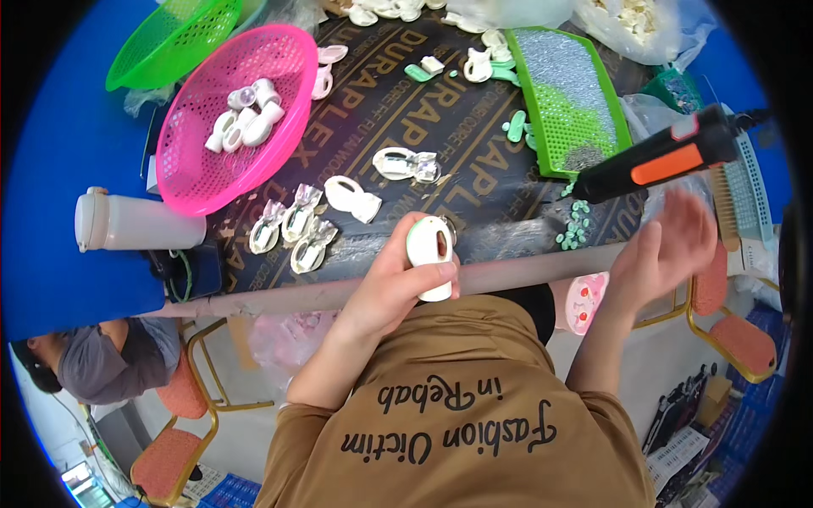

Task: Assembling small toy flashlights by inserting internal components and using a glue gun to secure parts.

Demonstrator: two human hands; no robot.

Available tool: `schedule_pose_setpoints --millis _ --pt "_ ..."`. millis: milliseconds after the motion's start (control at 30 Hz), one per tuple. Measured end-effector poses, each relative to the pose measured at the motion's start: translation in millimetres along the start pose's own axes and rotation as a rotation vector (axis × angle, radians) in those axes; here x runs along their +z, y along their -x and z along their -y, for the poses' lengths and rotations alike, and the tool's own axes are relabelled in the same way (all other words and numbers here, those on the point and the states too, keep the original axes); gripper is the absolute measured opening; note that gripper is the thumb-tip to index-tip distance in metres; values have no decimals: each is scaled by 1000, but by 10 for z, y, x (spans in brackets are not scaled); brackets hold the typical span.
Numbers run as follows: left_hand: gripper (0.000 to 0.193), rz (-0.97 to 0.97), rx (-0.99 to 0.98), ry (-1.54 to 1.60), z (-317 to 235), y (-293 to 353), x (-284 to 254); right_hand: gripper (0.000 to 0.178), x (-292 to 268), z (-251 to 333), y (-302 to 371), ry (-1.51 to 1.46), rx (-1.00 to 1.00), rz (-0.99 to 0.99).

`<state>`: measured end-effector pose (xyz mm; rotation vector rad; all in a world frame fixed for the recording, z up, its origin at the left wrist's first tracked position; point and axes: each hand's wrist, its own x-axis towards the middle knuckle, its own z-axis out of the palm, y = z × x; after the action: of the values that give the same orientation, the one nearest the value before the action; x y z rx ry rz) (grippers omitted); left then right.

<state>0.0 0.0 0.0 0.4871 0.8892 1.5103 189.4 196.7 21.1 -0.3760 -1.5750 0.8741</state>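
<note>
Left hand (391,284) grips one casing (425,244); right hand (669,245), blurred.

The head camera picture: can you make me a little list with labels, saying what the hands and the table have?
Left hand: holds a white casing
Right hand: blurred, fingers spread, near a black-and-orange tool
Pink basket: white parts inside
Green tray: tiny silvery pieces
Dark table: loose white casings, small green pieces

Casings (257,131) in basket (190,176) at left
</note>
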Motion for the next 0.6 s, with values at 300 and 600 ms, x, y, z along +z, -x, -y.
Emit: schedule_pose_setpoints --millis 300,600 --pt "57 -65 63 119 -1 -247 140 71 -213 -108 -292 -170 409 488" --pt "42 -90 6 209 13 -314 93 56 169 14 -349 -539 258 506"
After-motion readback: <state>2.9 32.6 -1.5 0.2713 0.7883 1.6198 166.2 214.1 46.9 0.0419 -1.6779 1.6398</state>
